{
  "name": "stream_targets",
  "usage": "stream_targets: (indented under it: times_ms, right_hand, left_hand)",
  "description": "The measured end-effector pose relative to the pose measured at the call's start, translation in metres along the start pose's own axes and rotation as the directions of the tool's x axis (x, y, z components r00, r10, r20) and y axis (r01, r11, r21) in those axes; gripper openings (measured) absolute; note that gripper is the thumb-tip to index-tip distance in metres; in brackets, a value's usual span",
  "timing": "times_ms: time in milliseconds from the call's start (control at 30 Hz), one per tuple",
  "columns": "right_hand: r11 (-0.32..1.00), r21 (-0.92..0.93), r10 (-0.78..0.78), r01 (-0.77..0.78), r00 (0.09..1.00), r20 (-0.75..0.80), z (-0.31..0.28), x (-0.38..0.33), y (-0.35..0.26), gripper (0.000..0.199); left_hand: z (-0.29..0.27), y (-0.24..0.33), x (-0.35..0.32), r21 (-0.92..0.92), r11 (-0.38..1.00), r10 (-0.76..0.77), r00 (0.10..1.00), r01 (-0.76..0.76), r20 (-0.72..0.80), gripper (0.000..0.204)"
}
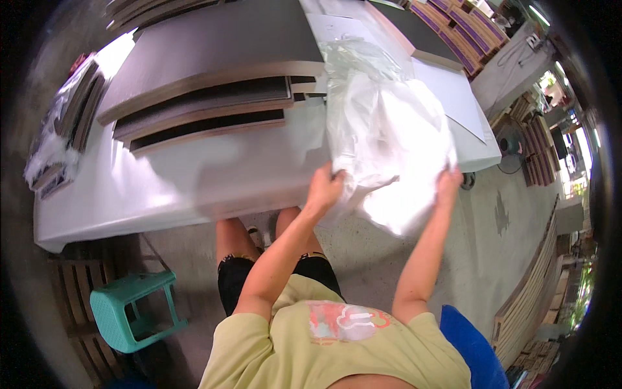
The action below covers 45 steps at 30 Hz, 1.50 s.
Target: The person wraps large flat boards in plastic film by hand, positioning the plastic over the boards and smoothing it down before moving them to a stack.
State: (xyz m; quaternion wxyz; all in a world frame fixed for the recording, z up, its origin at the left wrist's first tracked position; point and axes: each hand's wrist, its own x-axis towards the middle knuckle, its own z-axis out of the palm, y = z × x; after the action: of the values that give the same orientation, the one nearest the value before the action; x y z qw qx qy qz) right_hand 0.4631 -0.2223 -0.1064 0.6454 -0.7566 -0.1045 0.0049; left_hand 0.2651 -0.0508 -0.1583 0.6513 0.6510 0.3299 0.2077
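A thin, whitish see-through plastic bag (382,123) is spread between my two hands, its far part lying over the table and its near end hanging past the front edge. On its left side my left hand (326,188) is closed around the gathered rim. My right hand (448,183) pinches the opposite side, slightly blurred. Bright glare washes out the bag's lower part, so I cannot tell whether anything is inside. Just left of the bag, dark flat boards (214,48) with brown edges lie stacked on the white-covered table (259,162).
More boards wrapped in clear plastic (71,123) rest at the table's left end. White sheets (447,97) and a dark panel (414,32) lie at its right. A green stool (133,311) stands on the floor at left, a blue object (473,350) by my right side. Wooden pallets (463,29) are stacked beyond.
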Motion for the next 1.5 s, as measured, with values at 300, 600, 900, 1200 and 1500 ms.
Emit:
stream_targets:
  times_ms: [300,600,900,1200,1500]
  right_hand:
    - [0.845,-0.502,0.054,-0.184,0.963,-0.263,-0.183,0.039,0.09,0.042]
    - [0.959,0.212,0.267,-0.189,0.854,-0.447,-0.158,-0.025,0.165,0.04]
    - [0.839,0.544,0.292,-0.016,0.857,-0.425,-0.041,-0.067,0.073,0.036]
    - [0.515,0.828,0.482,-0.223,0.874,-0.064,0.054,-0.057,0.062,0.054]
    - [0.553,0.787,0.516,-0.271,0.854,-0.068,0.027,-0.096,0.094,0.06]
  left_hand:
    - [-0.02,-0.014,0.026,-0.018,1.0,0.008,1.0,-0.009,-0.028,0.024]
    - [-0.008,0.06,0.058,0.579,0.723,0.455,0.89,-0.376,0.01,0.028]
    - [0.056,0.285,0.194,0.714,-0.602,0.706,0.181,-0.358,0.685,0.049]
    - [0.097,0.192,0.25,0.908,-0.09,0.398,0.821,-0.409,0.409,0.044]
    - [0.093,0.09,0.17,0.854,0.238,-0.128,0.857,-0.462,0.499,0.093]
